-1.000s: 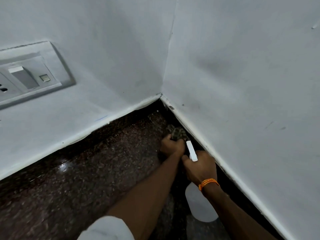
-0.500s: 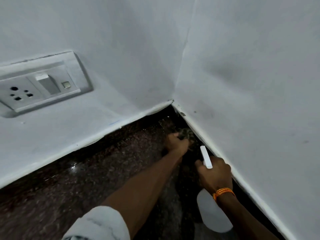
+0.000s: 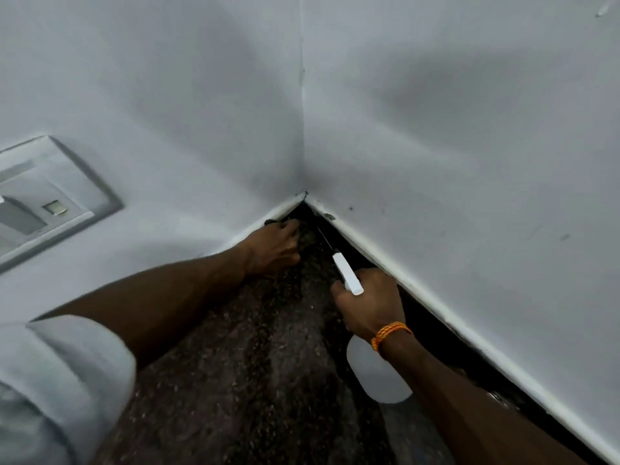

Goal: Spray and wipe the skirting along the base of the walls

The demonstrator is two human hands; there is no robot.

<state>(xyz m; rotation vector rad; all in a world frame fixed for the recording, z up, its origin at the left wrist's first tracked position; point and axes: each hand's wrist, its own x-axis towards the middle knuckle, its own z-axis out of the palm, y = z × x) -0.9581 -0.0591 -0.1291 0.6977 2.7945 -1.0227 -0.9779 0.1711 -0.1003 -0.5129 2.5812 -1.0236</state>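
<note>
Two white walls meet in a corner above dark speckled stone skirting. My left hand is curled round a dark cloth, only a sliver of which shows, and presses it against the skirting under the left wall, just left of the corner. My right hand grips a white spray bottle by its neck. The bottle's white head and nozzle point toward the corner, and its body hangs below my wrist. An orange thread band circles that wrist.
A white switch and socket plate is set low in the left wall. The floor is dark speckled stone. A small metal object lies by the right skirting near my right forearm.
My left hand with the cloth has moved from the right side of the corner across to the skirting under the left wall. My right hand still holds the bottle. My head has shifted closer.
</note>
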